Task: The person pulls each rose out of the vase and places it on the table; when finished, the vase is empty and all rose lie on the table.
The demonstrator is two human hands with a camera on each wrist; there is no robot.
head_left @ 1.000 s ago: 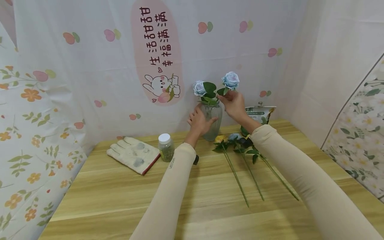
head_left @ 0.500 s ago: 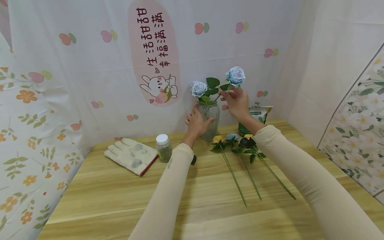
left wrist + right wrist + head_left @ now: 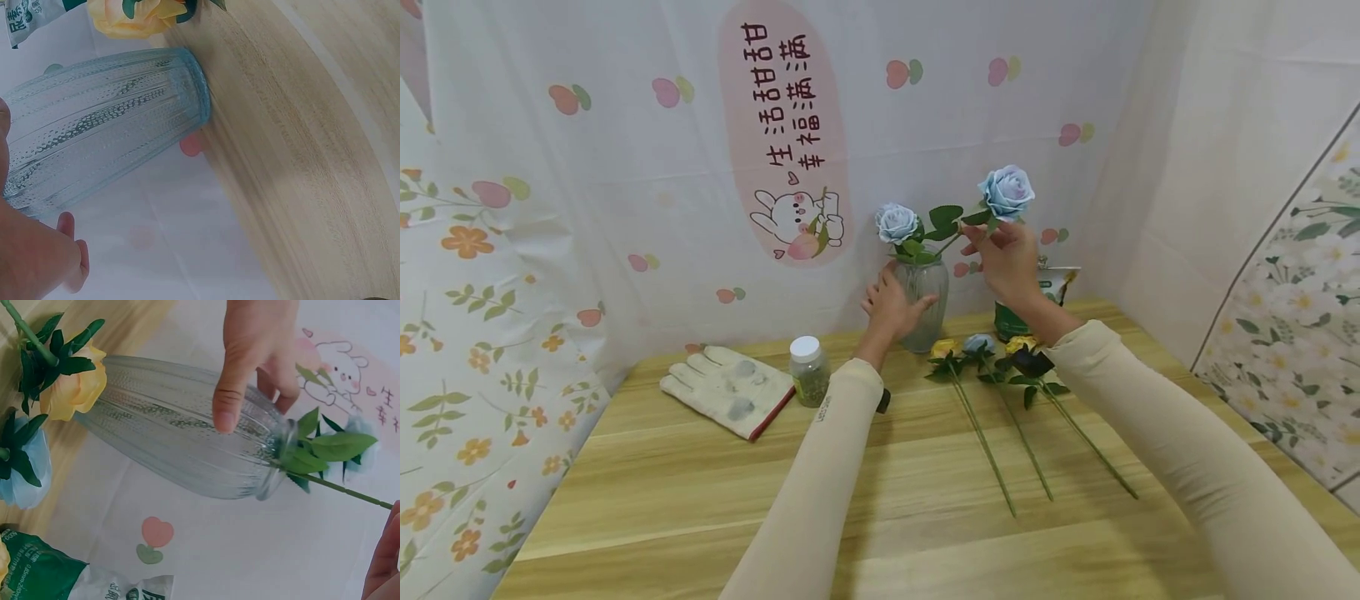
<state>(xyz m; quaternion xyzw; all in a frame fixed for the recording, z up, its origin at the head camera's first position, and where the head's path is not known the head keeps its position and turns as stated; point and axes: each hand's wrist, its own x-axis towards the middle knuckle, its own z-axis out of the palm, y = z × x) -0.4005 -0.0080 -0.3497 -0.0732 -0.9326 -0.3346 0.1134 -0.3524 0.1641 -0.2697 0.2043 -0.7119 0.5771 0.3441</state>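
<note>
A clear ribbed glass vase (image 3: 928, 279) stands upright near the back of the table. My left hand (image 3: 892, 308) grips its side, thumb across the front and fingers round the far side. One pale blue rose (image 3: 897, 223) is in the vase, its leaves at the mouth. By the stem, just below the bloom, my right hand (image 3: 1011, 260) pinches a second blue rose (image 3: 1006, 192). That stem (image 3: 344, 489) slants from the vase's rim up to the right; how far it reaches inside I cannot tell. The right wrist view shows only some fingertips (image 3: 382, 553) of my right hand.
Several yellow and blue roses (image 3: 985, 425) lie on the wooden table (image 3: 940, 550), stems toward me. Behind them stands a green and white bag (image 3: 1011, 323). Left of the vase are a white-capped jar (image 3: 808, 379) and a work glove (image 3: 730, 390). Printed cloth hangs behind.
My right hand has moved to the right with the second blue rose, whose stem now leans further from the vase. The left hand stays on the vase. The head view shifted slightly.
</note>
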